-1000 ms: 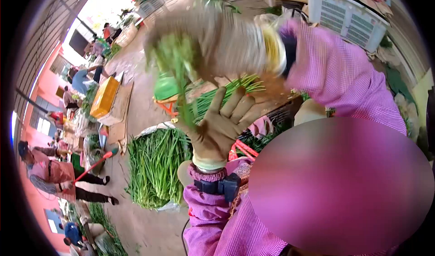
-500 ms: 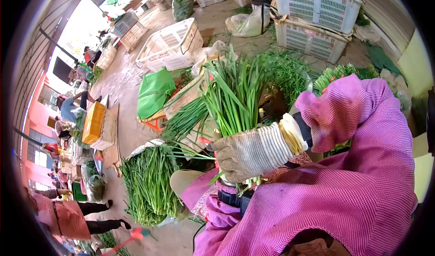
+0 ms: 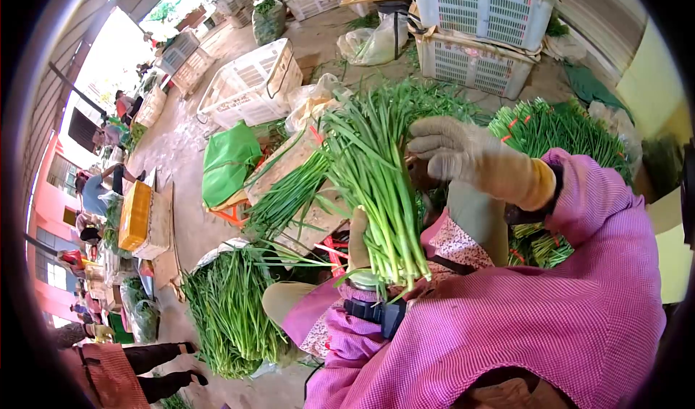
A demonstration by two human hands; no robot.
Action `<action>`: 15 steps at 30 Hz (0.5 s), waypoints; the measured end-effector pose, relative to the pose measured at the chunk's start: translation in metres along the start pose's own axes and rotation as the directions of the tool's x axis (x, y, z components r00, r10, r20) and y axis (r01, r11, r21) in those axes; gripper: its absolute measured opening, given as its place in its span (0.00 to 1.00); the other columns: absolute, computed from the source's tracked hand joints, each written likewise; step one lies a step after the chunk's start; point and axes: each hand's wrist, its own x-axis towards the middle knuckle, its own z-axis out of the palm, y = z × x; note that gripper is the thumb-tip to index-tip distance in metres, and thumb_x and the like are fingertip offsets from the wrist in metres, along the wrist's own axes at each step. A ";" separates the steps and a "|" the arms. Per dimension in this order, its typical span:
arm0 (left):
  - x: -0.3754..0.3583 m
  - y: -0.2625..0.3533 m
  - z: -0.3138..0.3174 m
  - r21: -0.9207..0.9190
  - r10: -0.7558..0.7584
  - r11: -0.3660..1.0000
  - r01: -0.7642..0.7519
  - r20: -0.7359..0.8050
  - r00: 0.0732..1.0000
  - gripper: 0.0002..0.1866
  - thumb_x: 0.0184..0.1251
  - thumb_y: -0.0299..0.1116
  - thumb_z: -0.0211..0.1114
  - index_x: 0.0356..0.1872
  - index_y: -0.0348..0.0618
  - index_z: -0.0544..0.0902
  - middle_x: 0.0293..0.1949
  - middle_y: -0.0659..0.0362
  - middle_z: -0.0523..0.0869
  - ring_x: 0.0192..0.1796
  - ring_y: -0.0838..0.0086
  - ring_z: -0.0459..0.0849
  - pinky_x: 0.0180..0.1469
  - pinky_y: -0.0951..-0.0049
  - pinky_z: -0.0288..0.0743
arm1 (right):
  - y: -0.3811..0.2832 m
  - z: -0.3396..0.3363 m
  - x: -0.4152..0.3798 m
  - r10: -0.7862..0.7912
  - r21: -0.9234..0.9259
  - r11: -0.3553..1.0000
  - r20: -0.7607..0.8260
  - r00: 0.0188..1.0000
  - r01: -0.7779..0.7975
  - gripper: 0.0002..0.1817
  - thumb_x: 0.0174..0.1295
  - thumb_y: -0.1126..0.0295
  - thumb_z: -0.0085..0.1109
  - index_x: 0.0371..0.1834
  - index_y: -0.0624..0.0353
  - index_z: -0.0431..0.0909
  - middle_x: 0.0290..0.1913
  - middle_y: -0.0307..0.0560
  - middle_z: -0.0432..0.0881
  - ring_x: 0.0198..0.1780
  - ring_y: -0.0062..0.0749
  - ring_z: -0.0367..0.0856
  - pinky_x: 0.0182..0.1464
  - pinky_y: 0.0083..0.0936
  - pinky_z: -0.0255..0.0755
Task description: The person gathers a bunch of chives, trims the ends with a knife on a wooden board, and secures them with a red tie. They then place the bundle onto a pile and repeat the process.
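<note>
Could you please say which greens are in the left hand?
The central bunch, covering most of the left hand; the large pile, board bunch and banded bundles lie elsewhere.

White crates (image 3: pixel 253 99), a yellow box (image 3: pixel 135 217), a wide floor (image 3: pixel 172 145)
Two of the crates stand stacked near the wall (image 3: pixel 655 69) — a plastic bag (image 3: pixel 371 43) just beside them — and a person (image 3: pixel 116 373) in pink shows at lower left.

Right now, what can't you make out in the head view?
All in the head view:
Left hand: fingers mostly hidden behind the bunch, so their grip can't be told.
Near co-worker: head cut off by the dark left edge.
Upper crate: contents hidden by its walls.
Far worker: too small to see what's held.
</note>
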 end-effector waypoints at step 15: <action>0.102 0.091 0.058 0.969 0.123 0.161 -0.188 0.169 0.978 0.26 0.57 0.28 0.76 0.55 0.32 0.77 0.45 0.53 0.87 0.45 0.71 0.86 0.52 0.71 0.81 | 0.087 -0.013 0.125 -0.100 0.483 0.867 -0.070 0.993 0.121 0.36 0.59 0.71 0.70 0.71 0.60 0.64 0.53 0.45 0.83 0.53 0.26 0.80 0.56 0.27 0.75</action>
